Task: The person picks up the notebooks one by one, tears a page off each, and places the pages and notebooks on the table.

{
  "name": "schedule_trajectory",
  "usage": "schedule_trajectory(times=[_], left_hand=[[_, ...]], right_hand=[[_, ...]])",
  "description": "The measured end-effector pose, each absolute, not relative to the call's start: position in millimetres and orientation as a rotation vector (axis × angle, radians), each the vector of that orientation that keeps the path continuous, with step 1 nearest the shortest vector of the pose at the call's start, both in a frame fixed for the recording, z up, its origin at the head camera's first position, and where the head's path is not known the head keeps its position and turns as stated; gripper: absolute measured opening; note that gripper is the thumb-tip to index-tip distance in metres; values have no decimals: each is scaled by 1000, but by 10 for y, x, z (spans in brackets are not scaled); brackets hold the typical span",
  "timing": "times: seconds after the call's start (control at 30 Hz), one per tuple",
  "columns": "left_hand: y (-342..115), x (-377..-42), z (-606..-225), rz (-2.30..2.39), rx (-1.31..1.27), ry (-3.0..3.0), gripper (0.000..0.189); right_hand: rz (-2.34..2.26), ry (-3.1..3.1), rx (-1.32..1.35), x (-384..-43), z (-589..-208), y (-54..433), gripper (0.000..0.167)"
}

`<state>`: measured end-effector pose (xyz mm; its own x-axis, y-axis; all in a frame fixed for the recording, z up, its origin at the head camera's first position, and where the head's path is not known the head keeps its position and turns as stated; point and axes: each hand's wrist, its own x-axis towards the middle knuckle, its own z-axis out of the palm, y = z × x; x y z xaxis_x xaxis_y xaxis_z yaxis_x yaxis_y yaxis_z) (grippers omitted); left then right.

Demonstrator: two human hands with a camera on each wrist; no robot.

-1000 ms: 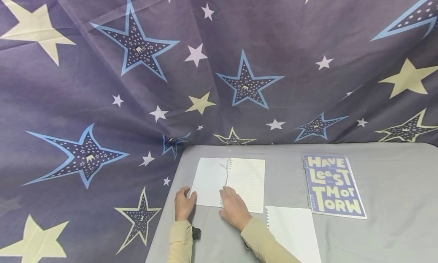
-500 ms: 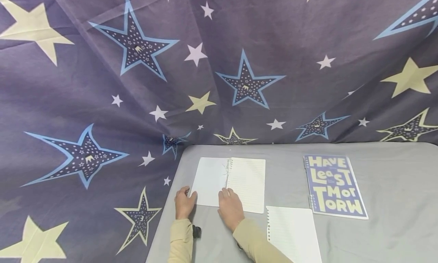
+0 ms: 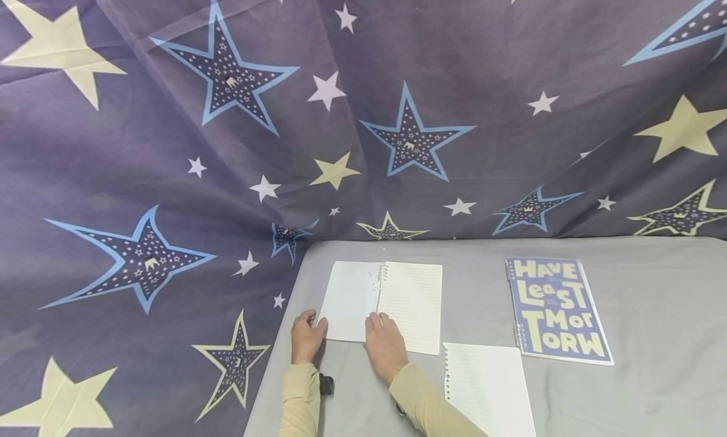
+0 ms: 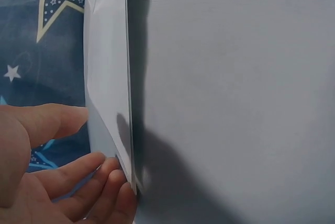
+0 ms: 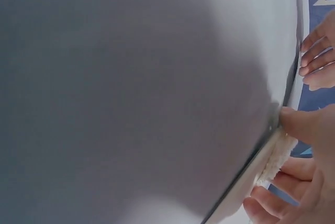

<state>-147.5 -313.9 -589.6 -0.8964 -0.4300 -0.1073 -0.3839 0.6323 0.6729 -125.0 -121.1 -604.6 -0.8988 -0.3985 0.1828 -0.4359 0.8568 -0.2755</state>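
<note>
A notebook (image 3: 411,307) lies open on the grey-covered surface, with a plain page on the left and a ruled page on the right. My left hand (image 3: 307,339) is at the lower left edge of the plain page, thumb and fingers loosely bent; in the left wrist view its fingertips (image 4: 125,192) touch the notebook's edge. My right hand (image 3: 386,348) rests over the lower end of the binding. In the right wrist view, its thumb (image 5: 296,122) is at the near edge and its fingers lie over the ragged pale binding (image 5: 277,158). Small pale shreds (image 3: 373,284) show along the upper binding.
A sheet of ruled paper (image 3: 488,386) with a row of holes lies at the front, right of my right arm. Farther right is a blue notebook (image 3: 559,311) with large pale lettering. A star-patterned cloth (image 3: 363,108) hangs behind and to the left of the surface.
My right hand has shifted slightly left along the lower binding and turned to point more straight ahead. The left hand and the notebook stay in place.
</note>
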Motion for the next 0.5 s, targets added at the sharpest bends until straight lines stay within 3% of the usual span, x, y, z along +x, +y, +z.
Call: schedule_trajectory(times=[0.5], left_hand=[[-3244,-1514,-5850,-1150,650,-2740,38]], right_hand=[[550,-2918,642,-1179,-6074,-1185,51]])
